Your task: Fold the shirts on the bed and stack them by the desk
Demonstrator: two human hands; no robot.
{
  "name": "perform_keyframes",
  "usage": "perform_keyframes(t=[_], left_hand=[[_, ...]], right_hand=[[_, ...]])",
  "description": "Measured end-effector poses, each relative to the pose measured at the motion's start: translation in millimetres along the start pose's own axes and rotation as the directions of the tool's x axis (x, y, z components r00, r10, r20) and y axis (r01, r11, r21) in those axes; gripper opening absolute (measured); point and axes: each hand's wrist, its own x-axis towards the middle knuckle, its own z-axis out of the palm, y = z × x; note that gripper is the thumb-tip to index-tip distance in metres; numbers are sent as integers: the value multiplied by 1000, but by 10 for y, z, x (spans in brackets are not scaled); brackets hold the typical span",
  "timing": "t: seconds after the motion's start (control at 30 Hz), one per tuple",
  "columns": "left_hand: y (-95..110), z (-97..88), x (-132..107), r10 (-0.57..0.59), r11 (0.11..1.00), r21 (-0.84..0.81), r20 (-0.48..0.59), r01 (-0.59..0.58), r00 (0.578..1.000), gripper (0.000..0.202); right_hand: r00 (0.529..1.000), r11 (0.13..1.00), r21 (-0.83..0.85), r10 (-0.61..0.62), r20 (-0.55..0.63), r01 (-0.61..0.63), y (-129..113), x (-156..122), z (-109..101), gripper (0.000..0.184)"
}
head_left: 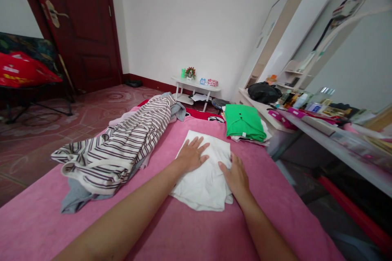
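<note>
A white folded garment [203, 189] lies on the pink bed cover [190, 236] in front of me. My left hand [191, 155] rests flat on its upper left part, fingers spread. At the garment's right edge is my right hand [237, 175], its thumb on the cloth and its fingers stretched along the side, apart from the thumb. To the left lies a loose heap with a striped garment [131, 142] on top and a grey cloth [76, 195] under it. A folded green garment [245, 120] tops a stack at the right rear.
A dressing table [346, 147] crowded with bottles and boxes borders the bed on the right, with a black bag [263, 91] at its far end. A small white table [196, 83] stands by the back wall. At the left are a chair with a red bag [26, 69] and a door [76, 20].
</note>
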Motion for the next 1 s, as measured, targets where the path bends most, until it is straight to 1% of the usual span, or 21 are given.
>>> perform_keyframes(t=[0.13, 0.23, 0.27, 0.33, 0.4, 0.47, 0.5, 0.53, 0.57, 0.63, 0.67, 0.7, 0.73, 0.8, 0.87, 0.93, 0.97, 1.0], left_hand=[[-26, -19, -28, 8, 999, -50, 17, -7, 1000, 58], [-122, -51, -108, 18, 992, -128, 44, -12, 999, 62], [-158, -63, -156, 2, 988, -151, 48, 5, 999, 65], [-210, -93, -284, -69, 981, -180, 38, 75, 997, 70], [-212, -140, -430, -169, 970, -181, -15, 164, 985, 71], [-163, -212, -561, -266, 956, -156, -93, 249, 960, 73], [-128, -258, -612, -317, 944, -140, -123, 299, 941, 74], [-94, -308, -650, -373, 925, -126, -130, 358, 919, 76], [-66, -360, -676, -434, 899, -112, -110, 423, 894, 77], [-45, -458, -698, -530, 846, -76, -14, 528, 848, 71], [-54, -499, -699, -553, 830, -61, 43, 554, 832, 66], [-73, -532, -697, -556, 826, -53, 93, 561, 826, 61], [-96, -557, -692, -544, 831, -56, 127, 554, 829, 56], [-134, -584, -676, -510, 846, -86, 155, 526, 846, 48], [-118, -593, -652, -482, 857, -125, 150, 500, 863, 42], [-23, -597, -627, -447, 871, -168, 122, 462, 886, 40], [55, -596, -620, -407, 885, -207, 93, 417, 909, 42], [149, -592, -622, -344, 902, -261, 54, 345, 938, 44]], right_hand=[[998, 994, 104, 25, 60, -31, 63, -173, -132, 57], [991, 979, 176, 86, 99, -103, 151, -230, -193, 53], [987, 971, 204, 106, 118, -128, 186, -235, -205, 53], [980, 952, 258, 133, 146, -168, 242, -236, -220, 57], [976, 934, 302, 148, 162, -192, 260, -236, -238, 65], [964, 907, 352, 166, 209, -233, 238, -236, -279, 72], [951, 885, 382, 174, 257, -265, 220, -235, -309, 73], [932, 858, 414, 179, 315, -305, 205, -232, -343, 72], [911, 825, 447, 181, 371, -346, 197, -228, -380, 69], [879, 761, 504, 179, 441, -408, 213, -217, -443, 62], [873, 744, 517, 180, 454, -423, 236, -210, -463, 58], [872, 742, 519, 181, 454, -424, 263, -203, -475, 54], [878, 751, 512, 187, 441, -417, 290, -195, -479, 51], [898, 778, 489, 214, 384, -395, 311, -174, -467, 46], [914, 784, 488, 248, 322, -385, 253, -146, -444, 51], [922, 783, 494, 272, 276, -379, 105, -109, -422, 57], [925, 788, 490, 276, 261, -373, 9, -89, -409, 58], [930, 796, 486, 268, 252, -361, -93, -68, -395, 58]])
